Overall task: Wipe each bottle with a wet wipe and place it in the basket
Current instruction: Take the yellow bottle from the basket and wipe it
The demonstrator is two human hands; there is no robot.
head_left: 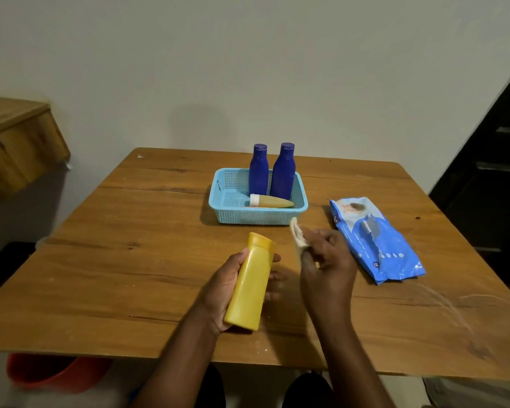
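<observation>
Holding the yellow bottle [249, 285] cap-far, just left of the wipe [296, 234].
Left hand [224, 287] grips its body; right hand [326, 260] pinches the wipe.

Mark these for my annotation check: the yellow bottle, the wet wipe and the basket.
yellow bottle [252, 285]: head view, middle of its body, gripped by the left hand [223, 285].
wet wipe [296, 232]: head view, upper fold, pinched by the right hand [327, 263].
basket [259, 217]: head view, near wall.

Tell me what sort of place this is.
Probably a room in a home: a plain wooden table pushed against a bare painted wall, with a pack of wet wipes and a small plastic basket of toiletry bottles.
</observation>
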